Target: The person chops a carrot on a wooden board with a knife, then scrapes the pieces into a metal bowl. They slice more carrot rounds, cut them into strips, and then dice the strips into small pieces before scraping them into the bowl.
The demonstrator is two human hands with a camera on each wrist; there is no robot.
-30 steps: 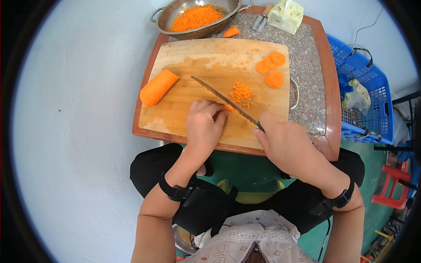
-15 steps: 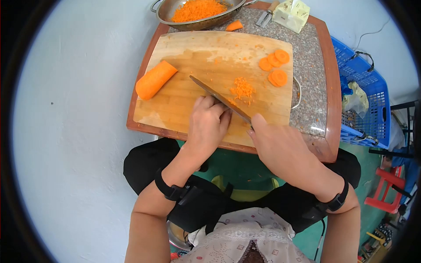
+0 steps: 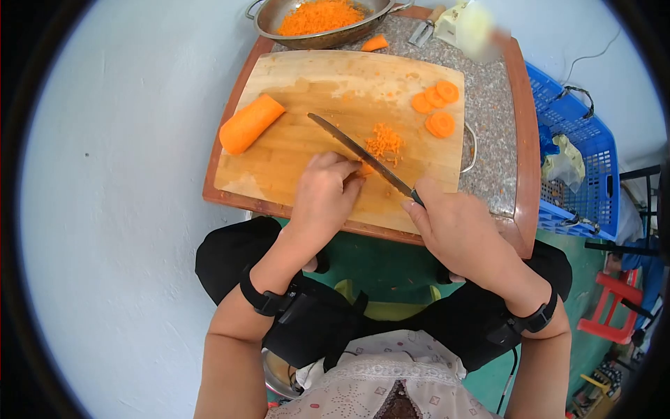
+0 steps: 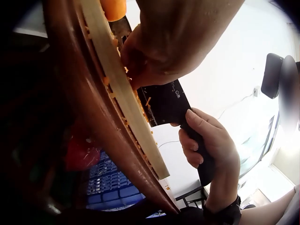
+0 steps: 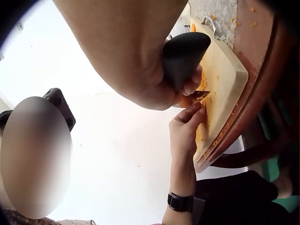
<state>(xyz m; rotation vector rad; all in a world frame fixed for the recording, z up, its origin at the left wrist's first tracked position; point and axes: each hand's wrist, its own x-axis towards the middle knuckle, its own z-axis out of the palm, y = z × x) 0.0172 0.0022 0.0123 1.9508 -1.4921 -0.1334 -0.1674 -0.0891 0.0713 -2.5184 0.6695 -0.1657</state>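
My right hand (image 3: 464, 234) grips the black handle of a wide-bladed knife (image 3: 359, 152), whose blade lies diagonally over the wooden cutting board (image 3: 279, 174). In the left wrist view the dark blade (image 4: 164, 104) stands beside my left fingers, and my right hand (image 4: 213, 140) is wrapped round the handle. My left hand (image 3: 322, 192) pinches a small carrot piece (image 3: 366, 168) against the board, left of the blade. Chopped carrot bits (image 3: 384, 142) lie just beyond the blade. A thick carrot length (image 3: 251, 124) rests at the board's left, and round slices (image 3: 440, 124) at its right.
Behind the board stands a metal pan (image 3: 335, 36) of chopped carrot, with a carrot end (image 3: 375, 43) beside it. A peeler-like tool (image 3: 421, 33) and a tissue pack (image 3: 447, 24) lie at the table's back. A blue basket (image 3: 590, 140) is at the right.
The knife and right hand shifted left and inward, then back right, with small movements. The left hand stays beside the blade. The whole head view has shifted slightly.
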